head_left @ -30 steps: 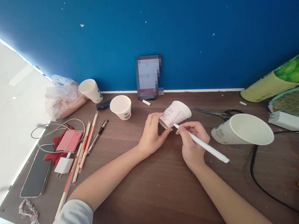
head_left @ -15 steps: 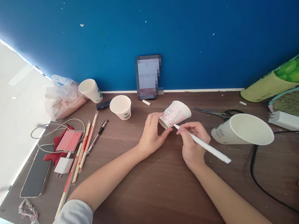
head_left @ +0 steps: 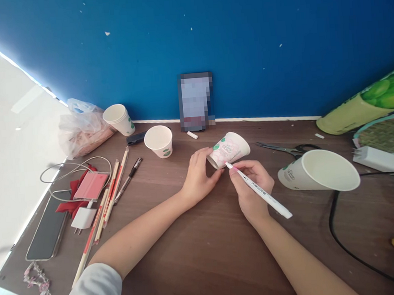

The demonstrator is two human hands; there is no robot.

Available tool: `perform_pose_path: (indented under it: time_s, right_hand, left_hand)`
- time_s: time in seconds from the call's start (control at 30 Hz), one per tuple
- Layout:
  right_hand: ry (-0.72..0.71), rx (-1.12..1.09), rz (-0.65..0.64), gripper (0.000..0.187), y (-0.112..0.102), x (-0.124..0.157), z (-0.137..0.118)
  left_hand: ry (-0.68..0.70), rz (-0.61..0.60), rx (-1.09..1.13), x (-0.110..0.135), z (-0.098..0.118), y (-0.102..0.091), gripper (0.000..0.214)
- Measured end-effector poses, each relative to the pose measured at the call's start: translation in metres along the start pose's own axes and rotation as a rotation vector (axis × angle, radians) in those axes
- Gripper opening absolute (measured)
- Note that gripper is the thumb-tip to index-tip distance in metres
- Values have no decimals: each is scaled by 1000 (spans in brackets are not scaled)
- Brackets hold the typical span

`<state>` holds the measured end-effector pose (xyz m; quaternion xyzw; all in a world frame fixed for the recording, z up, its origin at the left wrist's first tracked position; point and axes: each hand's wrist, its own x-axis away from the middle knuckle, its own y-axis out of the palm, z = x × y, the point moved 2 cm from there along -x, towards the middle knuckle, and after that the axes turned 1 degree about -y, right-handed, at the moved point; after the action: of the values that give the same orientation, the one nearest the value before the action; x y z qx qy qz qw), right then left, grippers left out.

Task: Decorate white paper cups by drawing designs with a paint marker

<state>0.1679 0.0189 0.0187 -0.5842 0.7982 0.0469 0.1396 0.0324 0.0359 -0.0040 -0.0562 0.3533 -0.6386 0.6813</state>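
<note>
A paper cup (head_left: 231,148) lies tipped on its side on the dark wooden table, its wall marked with pink lines, green leaves and printed lettering. My left hand (head_left: 199,177) grips the cup around its base end, thumb below and fingers behind. In my right hand (head_left: 253,186) is a white marker (head_left: 262,192), held like a pen, its tip touching or very close to the cup's wall near the base. The marker's small white cap (head_left: 192,135) rests on the table beneath the propped phone.
A phone (head_left: 196,102) leans on the blue wall. An upright cup (head_left: 159,141), stacked cups (head_left: 119,119) and chopsticks (head_left: 110,195) are leftward. Scissors (head_left: 286,148), a larger tipped cup (head_left: 318,172) and a black cable (head_left: 333,227) lie rightward.
The cup has been rolled, so its leaf print and lettering now face up more. The marker has turned in my right hand, showing its printed side, and its tip has shifted slightly left.
</note>
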Motion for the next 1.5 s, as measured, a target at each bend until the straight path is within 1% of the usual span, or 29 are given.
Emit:
perform_pose_path:
  time_s: [0.17, 0.5, 0.7, 0.97, 1.13, 1.3, 1.5]
  right_hand:
    - [13, 2, -49, 4, 0, 0, 4]
    - [-3, 18, -23, 4, -1, 0, 5]
    - [23, -11, -48, 4, -1, 0, 9]
    - [12, -9, -34, 4, -1, 0, 6]
    - [41, -11, -39, 6, -1, 0, 7]
    - [18, -12, -34, 6, -1, 0, 5]
    - [23, -4, -30, 6, -1, -1, 6]
  left_hand:
    - [3, -10, -1, -1, 1, -1, 45]
    - [3, 6, -2, -1, 1, 0, 46]
    - [2, 9, -4, -1, 1, 0, 47]
    - [-4, 20, 9, -1, 2, -1, 46]
    - [-22, 16, 7, -1, 2, 0, 46]
    - [-12, 12, 10, -1, 3, -1, 46]
    - [-12, 13, 9, -1, 2, -1, 45]
